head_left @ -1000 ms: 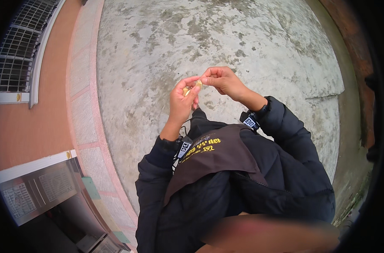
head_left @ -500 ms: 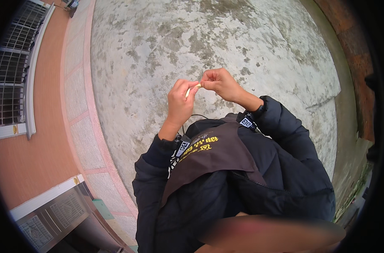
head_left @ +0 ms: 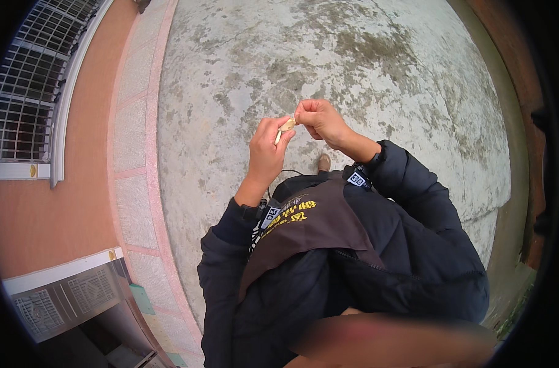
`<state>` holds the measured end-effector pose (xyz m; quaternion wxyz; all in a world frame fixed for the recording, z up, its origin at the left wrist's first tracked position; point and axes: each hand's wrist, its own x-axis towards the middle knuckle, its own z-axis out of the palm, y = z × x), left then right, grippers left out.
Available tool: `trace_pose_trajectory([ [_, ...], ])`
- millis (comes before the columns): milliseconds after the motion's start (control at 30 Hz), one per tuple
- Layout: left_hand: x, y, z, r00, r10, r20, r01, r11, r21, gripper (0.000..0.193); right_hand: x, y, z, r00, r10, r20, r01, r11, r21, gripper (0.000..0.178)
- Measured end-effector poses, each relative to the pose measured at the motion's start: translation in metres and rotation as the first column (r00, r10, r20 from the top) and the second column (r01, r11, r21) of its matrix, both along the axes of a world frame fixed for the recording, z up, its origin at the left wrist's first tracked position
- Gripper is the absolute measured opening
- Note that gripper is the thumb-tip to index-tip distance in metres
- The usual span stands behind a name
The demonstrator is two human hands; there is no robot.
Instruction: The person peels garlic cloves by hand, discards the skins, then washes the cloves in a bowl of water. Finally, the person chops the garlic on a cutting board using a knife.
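Note:
A small pale-yellow piece (head_left: 288,125), with a broad end and a thin stick-like part below it, sits between the thumb and fingers of my left hand (head_left: 266,150). Its kind is too small to make out. My right hand (head_left: 326,127) is closed in a pinch against the upper right edge of the broad end. Whatever those right fingertips hold is hidden. Both hands are raised in front of me, close together over the concrete. Dark padded sleeves and a brown apron (head_left: 310,236) with yellow printing cover my arms and front.
Stained grey concrete (head_left: 242,67) spreads out below my hands. A pink-edged paved strip (head_left: 135,202) runs along the left, beside an orange wall (head_left: 83,135) with a barred window (head_left: 25,92). An open metal door (head_left: 65,300) stands at the lower left. One shoe (head_left: 323,162) shows below my hands.
The pale piece has turned, so its broad end now faces up. My right fingertips have shifted slightly at its edge. The view has swung, and a shoe has come into sight.

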<state>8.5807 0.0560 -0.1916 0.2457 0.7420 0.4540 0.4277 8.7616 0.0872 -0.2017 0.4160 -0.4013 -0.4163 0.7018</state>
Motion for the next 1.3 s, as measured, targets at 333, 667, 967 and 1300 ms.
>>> trace_pose_trajectory([
  [333,0.041,0.169,-0.002,0.701,0.208,0.682,0.236,0.835,-0.497,0.026,0.043,0.166,0.008,0.996,0.015,-0.087,-0.017,1.0,-0.017,0.008],
  [667,0.04,0.322,-0.017,0.593,0.175,0.786,0.455,0.732,-0.507,0.037,0.057,0.31,-0.002,0.96,0.003,-0.279,-0.088,0.952,-0.293,0.008],
  [967,-0.012,0.48,-0.005,0.802,0.026,0.597,0.297,0.85,-0.435,0.03,-0.005,0.464,0.026,0.969,0.033,-0.245,-0.073,0.985,-0.154,0.012],
  [1300,-0.061,0.585,0.012,0.932,0.008,0.362,0.154,0.897,-0.414,0.025,-0.049,0.582,0.023,0.991,0.101,-0.092,-0.11,0.988,-0.106,0.009],
])
